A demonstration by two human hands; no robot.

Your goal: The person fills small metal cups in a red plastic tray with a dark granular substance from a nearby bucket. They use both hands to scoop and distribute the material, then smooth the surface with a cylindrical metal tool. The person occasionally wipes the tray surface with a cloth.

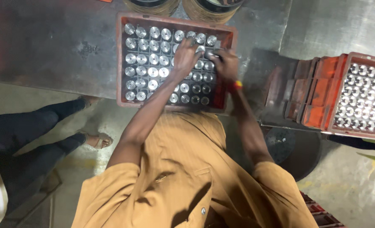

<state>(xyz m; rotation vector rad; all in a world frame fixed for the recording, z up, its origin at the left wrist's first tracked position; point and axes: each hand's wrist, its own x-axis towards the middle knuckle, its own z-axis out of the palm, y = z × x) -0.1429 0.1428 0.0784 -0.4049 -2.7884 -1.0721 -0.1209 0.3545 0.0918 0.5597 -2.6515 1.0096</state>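
I am looking straight down over the person's shoulders at an orange crate (121,59) sitting on a worn metal table (48,46). The crate is holding rows of shiny metal cylinders (142,59) standing upright in a grid, which is keeping them from knocking together. Both hands are working at the crate's one-o'clock corner. The left hand (185,55) is curling its fingers down over a cylinder in the upper rows; whether it is actually pinching that piece I cannot tell, since the fingers are covering it. The right hand (224,63), with a red band (237,85) at the wrist, is bunching its fingers beside the crate's right wall, and its grip is likewise hidden. At three o'clock a second orange crate (337,126) of similar cylinders is resting on stacked crates. At eight o'clock another person's legs and sandalled feet (99,140) are standing on the floor.
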